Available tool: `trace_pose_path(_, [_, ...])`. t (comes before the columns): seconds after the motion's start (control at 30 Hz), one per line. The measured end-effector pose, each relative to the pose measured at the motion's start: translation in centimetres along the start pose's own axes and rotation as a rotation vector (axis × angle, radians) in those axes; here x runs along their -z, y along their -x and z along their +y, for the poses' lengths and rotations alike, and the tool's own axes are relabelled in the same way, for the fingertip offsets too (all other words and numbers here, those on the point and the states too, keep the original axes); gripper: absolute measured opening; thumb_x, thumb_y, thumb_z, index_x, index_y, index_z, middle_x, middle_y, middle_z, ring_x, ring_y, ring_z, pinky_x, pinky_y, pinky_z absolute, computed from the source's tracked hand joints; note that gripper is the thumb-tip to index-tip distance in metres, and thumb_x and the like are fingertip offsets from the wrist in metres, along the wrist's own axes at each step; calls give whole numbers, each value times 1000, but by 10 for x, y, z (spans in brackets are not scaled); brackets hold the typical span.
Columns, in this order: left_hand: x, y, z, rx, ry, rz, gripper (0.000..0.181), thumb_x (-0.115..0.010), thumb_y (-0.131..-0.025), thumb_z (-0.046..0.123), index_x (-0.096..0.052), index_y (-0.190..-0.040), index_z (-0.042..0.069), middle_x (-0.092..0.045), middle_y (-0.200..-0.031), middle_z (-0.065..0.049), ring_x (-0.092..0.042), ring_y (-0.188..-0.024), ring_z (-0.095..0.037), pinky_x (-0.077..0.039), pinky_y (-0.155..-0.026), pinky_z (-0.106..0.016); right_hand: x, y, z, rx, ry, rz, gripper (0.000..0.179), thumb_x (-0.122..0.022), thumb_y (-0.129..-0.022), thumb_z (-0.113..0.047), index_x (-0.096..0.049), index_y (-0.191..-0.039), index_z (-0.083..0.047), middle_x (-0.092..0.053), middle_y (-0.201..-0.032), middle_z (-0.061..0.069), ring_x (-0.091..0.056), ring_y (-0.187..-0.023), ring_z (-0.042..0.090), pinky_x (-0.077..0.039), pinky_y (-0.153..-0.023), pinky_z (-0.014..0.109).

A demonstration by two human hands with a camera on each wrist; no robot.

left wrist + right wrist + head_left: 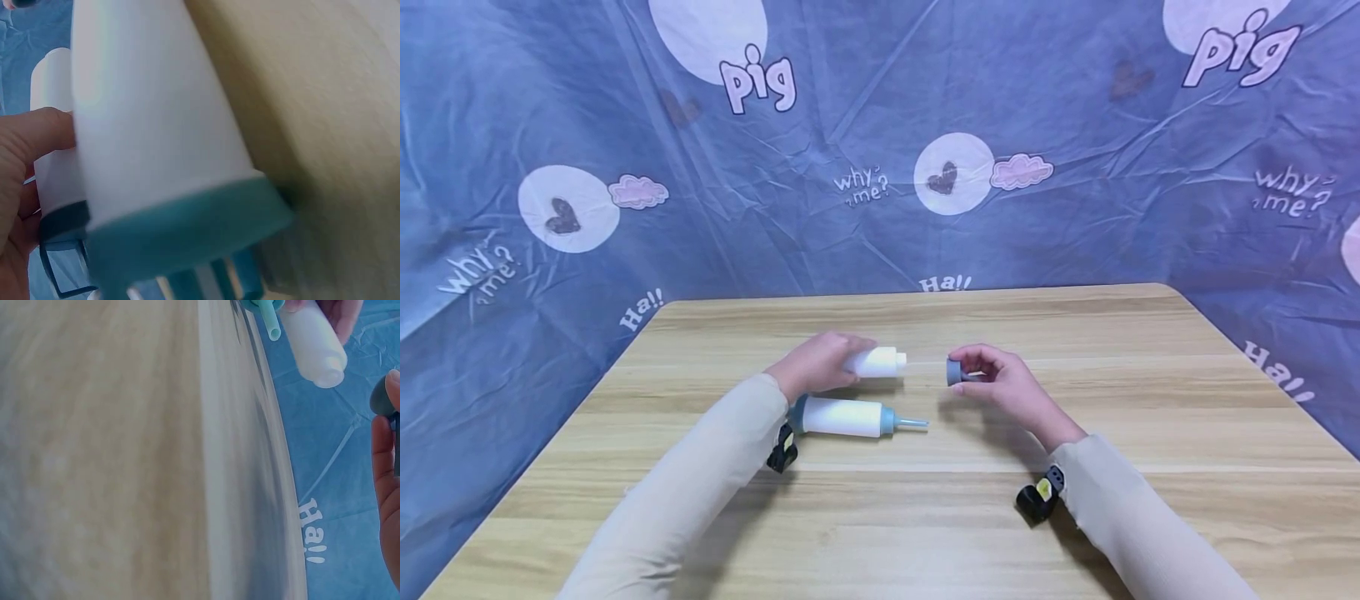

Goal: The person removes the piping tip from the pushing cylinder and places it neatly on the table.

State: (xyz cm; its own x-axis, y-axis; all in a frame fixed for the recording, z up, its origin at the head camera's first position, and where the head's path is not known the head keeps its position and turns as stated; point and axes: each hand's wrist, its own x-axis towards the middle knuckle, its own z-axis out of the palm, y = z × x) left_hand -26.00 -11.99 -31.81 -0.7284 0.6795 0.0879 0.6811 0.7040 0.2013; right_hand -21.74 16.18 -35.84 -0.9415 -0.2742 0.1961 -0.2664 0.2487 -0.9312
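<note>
My left hand (pixel 829 363) grips a white bottle (pixel 880 362) held sideways above the table, its narrow white neck pointing right. A dark collar with a looped frame (pixel 64 244) shows at the bottle's other end in the left wrist view. To the right, my right hand (pixel 1000 385) pinches a grey-blue cap (pixel 954 372) with a thin stem, apart from the neck and facing it. Nearer to me, a second white bottle (pixel 842 417) lies on its side, with a teal base (pixel 187 231) and a pale blue nozzle (pixel 912 423) pointing right.
Light wood-grain table (pixel 880 517) lies under both hands. A blue printed cloth (pixel 850 100) hangs behind it and along its sides. Small black devices (pixel 782 450) are strapped at both wrists, the left one close to the lying bottle.
</note>
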Motion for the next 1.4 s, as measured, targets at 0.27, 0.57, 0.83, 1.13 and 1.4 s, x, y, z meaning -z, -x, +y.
trace_pose_path(0.27, [-7,2,-4,32,-1,-67,57,-72,-74,10,-52,-126,5,-57,-124,-11,-56,-112,-26,-43,-97,-36,-1,0,1,-4,-8,-7,43,-72,-71,-3,-57,-112,0,-59,-99,10,-58,-86,9,-51,-76,20])
trace_pose_path(0.57, [-11,2,-7,47,11,-156,54,-71,-76,9,-53,-126,5,-58,-124,-10,-55,-112,-24,-44,-97,-34,-1,0,2,4,3,-15,44,-72,-72,-3,-57,-112,1,-61,-96,6,-58,-85,8,-50,-75,19])
trace_pose_path(0.83, [-13,1,-10,39,4,-163,54,-71,-76,12,-52,-127,5,-58,-123,-10,-56,-111,-23,-45,-94,-33,-2,1,1,-24,12,-24,45,-73,-72,-6,-57,-113,-2,-60,-99,11,-58,-86,10,-50,-77,20])
trace_pose_path(1.13, [-15,2,-12,28,20,-143,56,-71,-76,11,-51,-128,5,-55,-127,-11,-52,-116,-25,-42,-99,-34,-3,1,0,-25,19,-27,45,-73,-72,-6,-57,-114,-3,-60,-102,13,-58,-87,10,-50,-78,20])
trace_pose_path(1.4, [-15,5,-10,5,33,-124,58,-72,-76,14,-49,-129,3,-53,-128,-13,-51,-118,-27,-40,-100,-36,-3,2,1,-42,27,-30,45,-73,-72,-7,-57,-114,-4,-60,-102,13,-58,-89,14,-49,-79,20])
